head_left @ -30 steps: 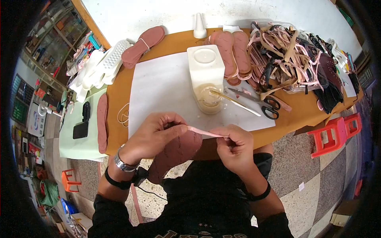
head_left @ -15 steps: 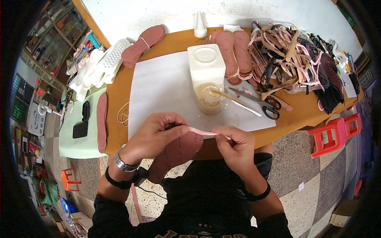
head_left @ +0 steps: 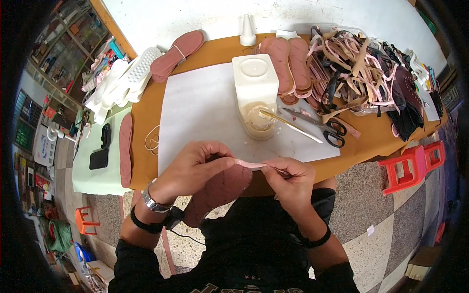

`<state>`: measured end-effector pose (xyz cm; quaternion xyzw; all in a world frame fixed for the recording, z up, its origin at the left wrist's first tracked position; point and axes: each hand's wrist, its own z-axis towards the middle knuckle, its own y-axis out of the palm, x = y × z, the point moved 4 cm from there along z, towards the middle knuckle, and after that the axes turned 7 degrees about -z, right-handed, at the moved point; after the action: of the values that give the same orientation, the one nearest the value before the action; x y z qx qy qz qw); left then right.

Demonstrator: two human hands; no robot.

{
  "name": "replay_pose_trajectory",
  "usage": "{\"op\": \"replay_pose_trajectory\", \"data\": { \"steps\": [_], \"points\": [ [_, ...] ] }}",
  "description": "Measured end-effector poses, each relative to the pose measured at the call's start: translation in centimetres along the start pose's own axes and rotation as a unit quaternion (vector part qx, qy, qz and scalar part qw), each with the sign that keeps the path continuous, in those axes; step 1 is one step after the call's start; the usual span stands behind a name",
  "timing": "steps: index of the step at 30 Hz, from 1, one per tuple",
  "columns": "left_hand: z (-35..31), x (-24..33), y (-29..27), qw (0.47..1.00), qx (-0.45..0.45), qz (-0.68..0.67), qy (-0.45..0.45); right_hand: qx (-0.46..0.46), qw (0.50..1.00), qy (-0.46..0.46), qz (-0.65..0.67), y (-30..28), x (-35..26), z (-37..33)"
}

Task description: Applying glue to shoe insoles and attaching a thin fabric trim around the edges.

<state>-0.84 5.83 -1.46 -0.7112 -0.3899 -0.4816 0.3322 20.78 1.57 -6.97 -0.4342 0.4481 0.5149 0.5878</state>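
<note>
Between my hands a narrow pink strap (head_left: pixel 248 164) is stretched level above the table's front edge. My left hand (head_left: pixel 196 170) is closed, thumb and fingers pinching the strap's left end together with the tip of a reddish-brown insole (head_left: pixel 215 196). The insole hangs down toward my lap. Closed on the strap's right end is my right hand (head_left: pixel 291 181); part of the strap is hidden in its fingers. Just beyond, a cut-open white plastic bottle (head_left: pixel 255 88) lies with glue-like residue in its opening, and a brush (head_left: pixel 293 128) rests across that opening.
Black-handled scissors (head_left: pixel 334 133) lie right of the bottle. A tangled pile of straps (head_left: pixel 349 68) and stacked insoles (head_left: pixel 279 61) stand behind. White soles (head_left: pixel 129 80), a banded insole bundle (head_left: pixel 177 56) and a single insole (head_left: pixel 126 151) are at left. Red stools (head_left: pixel 408 166) stand at right.
Both hands have shifted very slightly to the right with the strap and insole. The hold on each end looks the same.
</note>
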Motion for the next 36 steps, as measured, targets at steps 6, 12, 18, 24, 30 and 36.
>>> {"op": "replay_pose_trajectory", "data": {
  "steps": [6,12,18,24,30,36],
  "points": [
    [0.1,-0.4,0.2,1.0,-0.003,0.007,0.008,0.007,0.999,0.032,-0.016,0.0,0.1,-0.3],
    [0.0,-0.4,0.2,1.0,-0.012,-0.005,0.001,0.024,0.999,0.03,-0.033,0.1,0.3,-0.3],
    [0.2,-0.5,0.2,1.0,-0.001,-0.011,-0.011,0.05,0.997,0.01,-0.059,0.2,0.7,-0.6],
    [0.3,-0.6,0.3,0.999,-0.006,-0.036,0.003,0.076,0.995,0.0,-0.059,0.3,1.6,-0.9],
    [0.7,-0.7,0.4,0.999,0.024,-0.02,0.012,0.069,0.994,-0.005,-0.088,0.3,1.4,-1.3],
    [1.4,-0.8,0.3,0.997,0.034,0.049,0.043,0.095,0.976,-0.101,-0.17,0.8,0.6,-1.4]
  ]
}}
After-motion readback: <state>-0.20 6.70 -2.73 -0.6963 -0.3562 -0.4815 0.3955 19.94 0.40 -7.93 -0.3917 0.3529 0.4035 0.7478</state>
